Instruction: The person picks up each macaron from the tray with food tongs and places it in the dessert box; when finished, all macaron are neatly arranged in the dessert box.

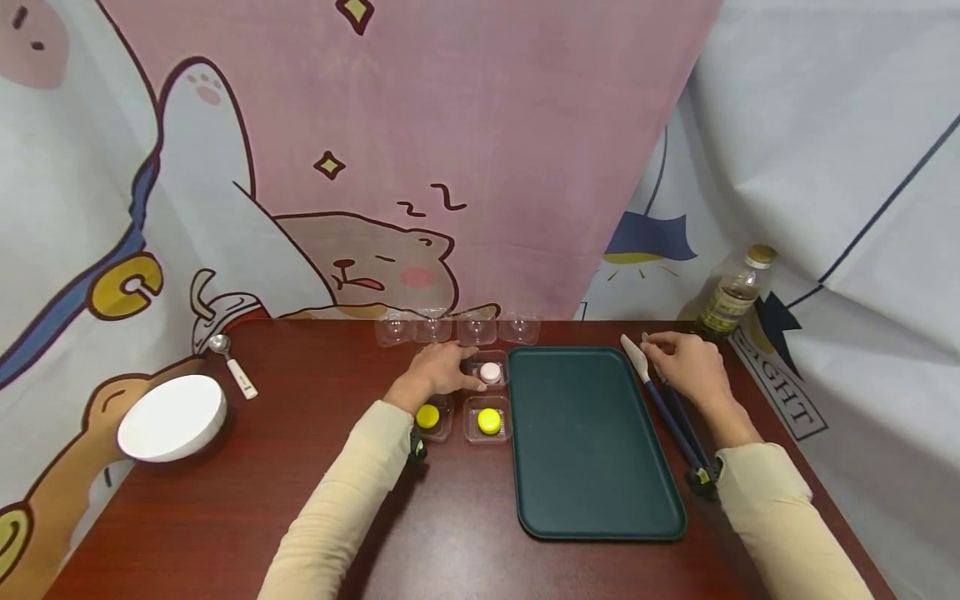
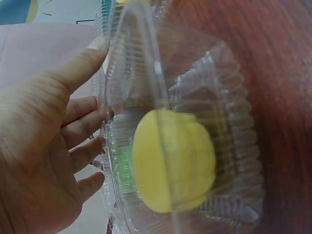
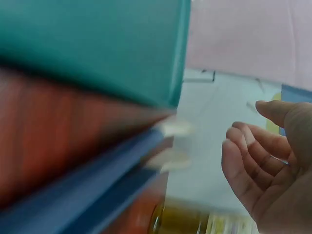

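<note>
My left hand (image 1: 437, 369) reaches over the small clear plastic boxes, thumb and fingers spread. In the left wrist view its fingertips are right at the wall of a clear box (image 2: 234, 146) with a yellow macaron (image 2: 170, 161) inside. The head view has a pale pink macaron (image 1: 491, 372) just right of this hand, and two yellow ones in front, one at the right (image 1: 489, 421), the other (image 1: 427, 416) near my wrist. My right hand (image 1: 690, 367), fingers loosely bent and holding nothing, hovers by two blue-handled spreaders with pale blades (image 1: 633, 354).
A dark green tray (image 1: 592, 442) lies between the boxes and the spreaders. Several clear domed lids (image 1: 476, 327) line the back edge. A bottle (image 1: 731, 300) stands at the back right. At the left are a white bowl (image 1: 172, 417) and a scoop (image 1: 234, 367).
</note>
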A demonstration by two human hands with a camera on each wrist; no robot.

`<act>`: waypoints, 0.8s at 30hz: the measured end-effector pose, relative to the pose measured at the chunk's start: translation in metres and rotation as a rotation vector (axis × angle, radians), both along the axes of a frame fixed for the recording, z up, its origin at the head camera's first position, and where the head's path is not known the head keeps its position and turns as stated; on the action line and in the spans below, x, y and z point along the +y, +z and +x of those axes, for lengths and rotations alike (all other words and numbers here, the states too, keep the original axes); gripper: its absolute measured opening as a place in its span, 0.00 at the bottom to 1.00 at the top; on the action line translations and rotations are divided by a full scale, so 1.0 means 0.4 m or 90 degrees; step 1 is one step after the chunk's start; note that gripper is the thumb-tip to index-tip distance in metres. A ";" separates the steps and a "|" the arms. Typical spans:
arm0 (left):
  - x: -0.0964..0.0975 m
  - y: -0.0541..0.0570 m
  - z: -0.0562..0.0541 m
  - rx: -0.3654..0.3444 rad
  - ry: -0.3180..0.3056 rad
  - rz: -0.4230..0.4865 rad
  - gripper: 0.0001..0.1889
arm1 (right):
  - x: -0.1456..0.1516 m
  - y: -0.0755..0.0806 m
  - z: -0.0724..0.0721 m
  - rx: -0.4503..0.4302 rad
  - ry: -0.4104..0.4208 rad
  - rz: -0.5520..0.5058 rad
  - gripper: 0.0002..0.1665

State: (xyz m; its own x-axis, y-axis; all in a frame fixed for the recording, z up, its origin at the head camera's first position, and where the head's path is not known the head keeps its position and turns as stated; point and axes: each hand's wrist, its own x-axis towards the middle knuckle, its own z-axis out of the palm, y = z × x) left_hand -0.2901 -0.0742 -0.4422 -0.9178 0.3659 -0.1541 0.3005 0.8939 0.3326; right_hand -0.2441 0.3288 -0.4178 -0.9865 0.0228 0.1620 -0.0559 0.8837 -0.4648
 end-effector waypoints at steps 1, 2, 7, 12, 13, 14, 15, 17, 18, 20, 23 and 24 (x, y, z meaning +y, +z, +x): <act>0.000 0.000 0.000 0.001 0.001 0.000 0.42 | -0.011 0.002 -0.010 -0.005 0.008 -0.021 0.28; -0.001 0.000 0.000 0.001 0.003 0.001 0.41 | -0.024 0.006 -0.020 -0.010 0.017 -0.036 0.28; -0.002 -0.003 -0.002 0.003 0.004 0.004 0.41 | -0.072 0.001 -0.072 -0.069 0.038 -0.119 0.27; -0.002 -0.004 -0.003 0.004 -0.002 0.001 0.41 | -0.116 -0.016 -0.124 -0.146 0.029 -0.204 0.27; -0.002 -0.004 -0.003 0.005 -0.003 -0.002 0.41 | -0.126 -0.020 -0.133 -0.157 0.027 -0.214 0.28; -0.002 -0.004 -0.004 0.007 -0.003 -0.005 0.41 | -0.136 -0.023 -0.142 -0.169 0.026 -0.224 0.28; -0.001 -0.004 -0.005 0.007 -0.004 -0.007 0.41 | -0.146 -0.027 -0.149 -0.180 0.022 -0.232 0.28; 0.000 -0.005 -0.007 0.009 -0.010 -0.012 0.41 | -0.164 -0.034 -0.163 -0.198 0.016 -0.246 0.28; 0.000 -0.006 -0.008 0.008 -0.014 -0.013 0.41 | -0.174 -0.036 -0.168 -0.207 0.014 -0.251 0.27; 0.000 -0.007 -0.009 0.005 -0.020 -0.013 0.41 | -0.192 -0.042 -0.180 -0.222 0.005 -0.264 0.27; -0.002 -0.008 -0.011 0.005 -0.021 -0.012 0.41 | -0.223 -0.047 -0.194 -0.234 0.001 -0.294 0.25; -0.003 -0.007 -0.012 0.007 -0.018 -0.013 0.41 | -0.234 -0.048 -0.197 -0.235 0.002 -0.303 0.24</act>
State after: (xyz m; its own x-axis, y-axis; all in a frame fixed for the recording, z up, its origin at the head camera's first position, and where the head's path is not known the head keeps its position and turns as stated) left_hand -0.2948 -0.0752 -0.4451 -0.9086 0.3889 -0.1524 0.3295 0.8916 0.3104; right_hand -0.3229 0.2353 -0.4371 -0.9759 0.0059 -0.2181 0.1819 0.5738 -0.7986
